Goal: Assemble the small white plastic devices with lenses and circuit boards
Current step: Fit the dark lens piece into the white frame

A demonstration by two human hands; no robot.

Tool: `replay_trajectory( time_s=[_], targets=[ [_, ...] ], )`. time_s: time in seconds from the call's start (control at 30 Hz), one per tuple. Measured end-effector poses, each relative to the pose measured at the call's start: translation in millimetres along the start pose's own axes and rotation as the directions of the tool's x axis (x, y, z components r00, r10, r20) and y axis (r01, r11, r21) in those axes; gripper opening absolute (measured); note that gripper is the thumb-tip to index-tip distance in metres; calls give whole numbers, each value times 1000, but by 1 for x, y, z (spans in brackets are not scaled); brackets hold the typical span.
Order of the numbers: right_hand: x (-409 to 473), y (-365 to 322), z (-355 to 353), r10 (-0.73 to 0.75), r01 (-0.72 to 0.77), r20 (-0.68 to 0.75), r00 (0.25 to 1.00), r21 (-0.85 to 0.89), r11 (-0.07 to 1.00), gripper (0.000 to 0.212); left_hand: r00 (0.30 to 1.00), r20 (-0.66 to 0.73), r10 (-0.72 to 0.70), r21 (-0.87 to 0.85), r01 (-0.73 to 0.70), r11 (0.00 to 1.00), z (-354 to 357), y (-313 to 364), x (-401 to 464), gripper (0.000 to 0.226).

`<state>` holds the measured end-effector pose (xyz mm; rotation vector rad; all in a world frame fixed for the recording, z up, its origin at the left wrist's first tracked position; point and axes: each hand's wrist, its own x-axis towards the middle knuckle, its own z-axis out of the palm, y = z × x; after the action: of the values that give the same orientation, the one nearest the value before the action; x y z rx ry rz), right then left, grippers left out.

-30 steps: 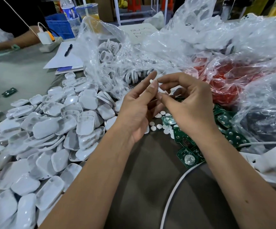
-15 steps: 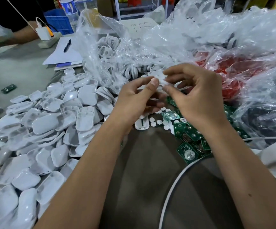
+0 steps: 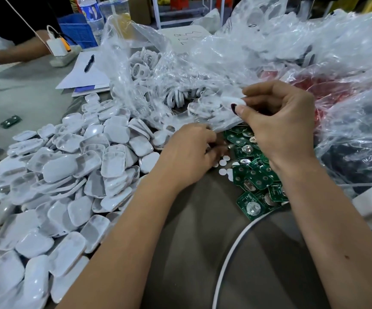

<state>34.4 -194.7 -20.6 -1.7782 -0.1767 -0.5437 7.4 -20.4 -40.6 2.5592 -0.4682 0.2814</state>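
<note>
1. The right hand [image 3: 278, 121] is raised above the table [image 3: 20, 101], thumb and forefinger pinching a small white device [image 3: 233, 101] (its outline is blurred).
2. The left hand [image 3: 187, 152] is lower, knuckles up, fingers curled down towards the table just beside the white discs [image 3: 224, 162]; whether they grip anything cannot be told.
3. Green boards [image 3: 256, 181] lie heaped under and just below the right hand, touching the discs.
4. White shells [image 3: 73, 175] cover the table's left side in a wide pile reaching to its near-left corner.
5. A clear bag [image 3: 158, 70] of white ring parts sits behind the hands, towards the far edge; a bag with red contents [image 3: 327, 90] lies to the right.
6. A white cable [image 3: 231, 253] curves across the near edge.
7. At the far-left corner rest a paper [image 3: 84, 74] with a pen [image 3: 89, 62], and another person's arm [image 3: 13, 54].
</note>
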Motion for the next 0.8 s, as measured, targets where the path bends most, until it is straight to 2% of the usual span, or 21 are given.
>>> replay_trajectory(
  time_s=[0.1,0.17,0.23,0.3,0.4,0.5,0.7,0.8],
  targets=[
    [0,-2,-1,3,-3,8,1000,8,1000,26,989,-133,-60,-38,55,998,0,-7,1,14],
    [0,-4,-3,-4,4,70,998,-9,1000,26,955,-250,-158,-131,128,983,-3,-11,0,14],
    [-2,-7,-5,-30,44,223,974,-60,997,26,889,-369,-270,-225,196,954,-7,-14,1,15],
    [-7,-11,-3,-80,149,403,912,-144,978,25,836,-430,-341,-290,230,929,-11,-20,2,16],
    [-14,-15,5,-79,288,615,784,-249,925,28,841,-416,-345,-308,227,924,-13,-23,2,17],
    [-16,-14,7,-5,311,710,704,-301,902,36,857,-398,-327,-305,213,928,-12,-19,0,18],
    [-14,-12,5,-7,331,765,644,-270,904,33,875,-373,-308,-294,203,934,-12,-16,-1,8],
    [-13,-17,2,-57,308,734,676,-212,927,24,876,-359,-322,-263,236,936,-12,-20,-1,7]
  ],
)
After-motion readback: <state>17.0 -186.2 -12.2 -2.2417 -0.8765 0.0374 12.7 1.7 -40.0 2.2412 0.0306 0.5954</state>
